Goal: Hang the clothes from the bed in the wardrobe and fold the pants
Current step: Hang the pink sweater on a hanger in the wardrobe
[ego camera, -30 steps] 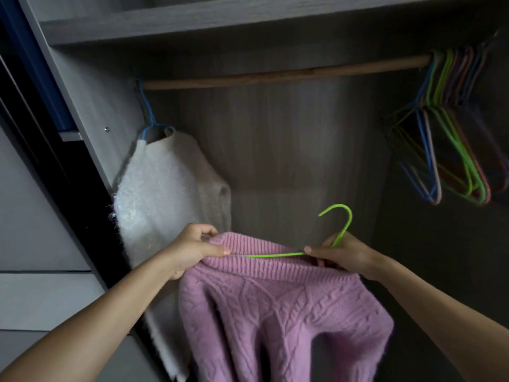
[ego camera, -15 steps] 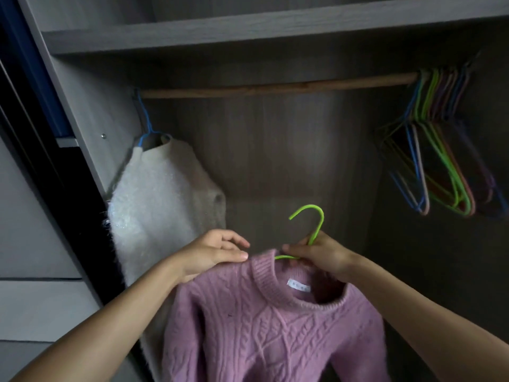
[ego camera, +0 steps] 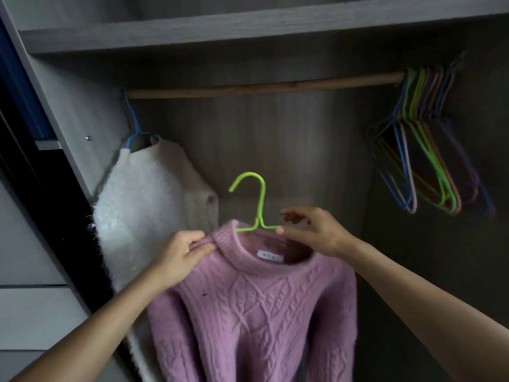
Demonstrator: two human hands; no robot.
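The left hand [ego camera: 179, 257] fingers are pinching the pink sweater [ego camera: 248, 312] at its collar. The right hand [ego camera: 314, 232] fingers are clamping the green hanger [ego camera: 259, 205] inside the neckline, below the rail [ego camera: 261, 88]. Seating appears in hand; next, the hook needs lifting onto the rail.

This is a home, seen from in front of an open wardrobe [ego camera: 303, 150]. Its grey wood-grain panels enclose a hanging space, with a shelf [ego camera: 248, 26] across the top and a round wooden rail [ego camera: 261, 88] beneath it. A white fluffy sweater [ego camera: 148, 205] hangs at the rail's left end on a blue hanger [ego camera: 132, 122]. A bunch of bare wire hangers [ego camera: 429, 161] in blue, green, pink and purple crowds the right end. A pink cable-knit sweater [ego camera: 253, 312] on a green hanger [ego camera: 260, 199] is held up before the space, below the rail. The light is dim.
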